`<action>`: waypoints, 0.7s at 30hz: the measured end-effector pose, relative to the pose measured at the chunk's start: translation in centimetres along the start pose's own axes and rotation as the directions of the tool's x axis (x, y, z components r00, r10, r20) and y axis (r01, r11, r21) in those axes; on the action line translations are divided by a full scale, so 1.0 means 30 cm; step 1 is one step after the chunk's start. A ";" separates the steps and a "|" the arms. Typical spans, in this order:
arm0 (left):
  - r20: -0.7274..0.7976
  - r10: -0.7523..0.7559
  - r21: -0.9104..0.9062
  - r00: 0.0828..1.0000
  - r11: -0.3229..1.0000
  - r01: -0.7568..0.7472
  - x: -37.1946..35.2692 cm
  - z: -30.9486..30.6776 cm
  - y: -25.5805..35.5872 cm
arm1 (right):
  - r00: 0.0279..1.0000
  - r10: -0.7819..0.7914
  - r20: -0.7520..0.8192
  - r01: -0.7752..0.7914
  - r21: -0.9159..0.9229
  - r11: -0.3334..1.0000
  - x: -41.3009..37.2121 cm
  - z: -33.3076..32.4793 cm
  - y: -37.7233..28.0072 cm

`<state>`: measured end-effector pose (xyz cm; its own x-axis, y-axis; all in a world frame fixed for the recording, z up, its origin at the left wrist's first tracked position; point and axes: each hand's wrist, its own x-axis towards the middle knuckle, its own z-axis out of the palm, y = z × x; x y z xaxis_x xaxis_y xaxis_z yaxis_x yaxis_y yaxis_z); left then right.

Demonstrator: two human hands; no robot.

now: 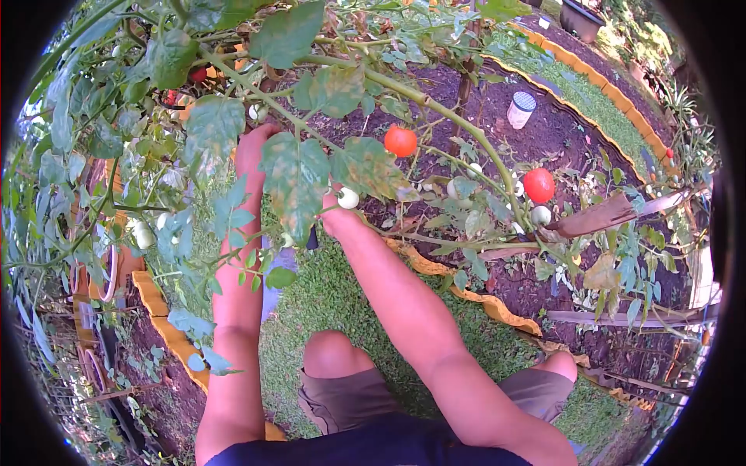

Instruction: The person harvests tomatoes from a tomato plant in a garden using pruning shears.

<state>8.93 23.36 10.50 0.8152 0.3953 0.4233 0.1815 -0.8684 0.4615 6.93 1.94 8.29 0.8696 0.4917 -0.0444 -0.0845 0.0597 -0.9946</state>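
Note:
Both my arms reach up into a tomato plant. My left hand point(255, 144) is among the leaves at the upper left, its fingers mostly covered by foliage. Part of my right hand point(334, 213) shows beside a pale green tomato point(347, 198); a large leaf point(295, 175) hides its fingers. What either hand holds, if anything, is hidden. To the right hang a red-orange tomato point(401, 141) and a second red tomato point(538, 185) on a thick stem point(466, 124), with a pale tomato point(541, 215) just below.
A white cup-like container point(521, 110) stands on the dark soil. Wavy yellow edging point(497, 311) borders the grass point(311, 287). A wooden stake point(594, 217) crosses at right, and a dark planter point(581, 19) sits at the top right.

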 end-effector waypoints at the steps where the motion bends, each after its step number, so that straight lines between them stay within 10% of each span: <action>1: 0.008 0.004 -0.028 1.000 1.000 -0.004 -0.002 0.000 -0.013 | 1.000 0.001 0.015 -0.001 -0.011 1.000 0.003 0.001 -0.007; 21: 0.236 0.114 -0.159 0.965 0.984 -0.078 -0.058 -0.063 -0.001 | 0.979 -0.048 0.197 0.075 -0.136 0.988 0.109 -0.002 -0.091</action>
<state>6.46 23.26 11.24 0.9371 0.2118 0.2775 0.0277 -0.8375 0.5457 10.04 3.34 10.84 0.7598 0.6498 0.0223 0.0480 -0.0218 -0.9986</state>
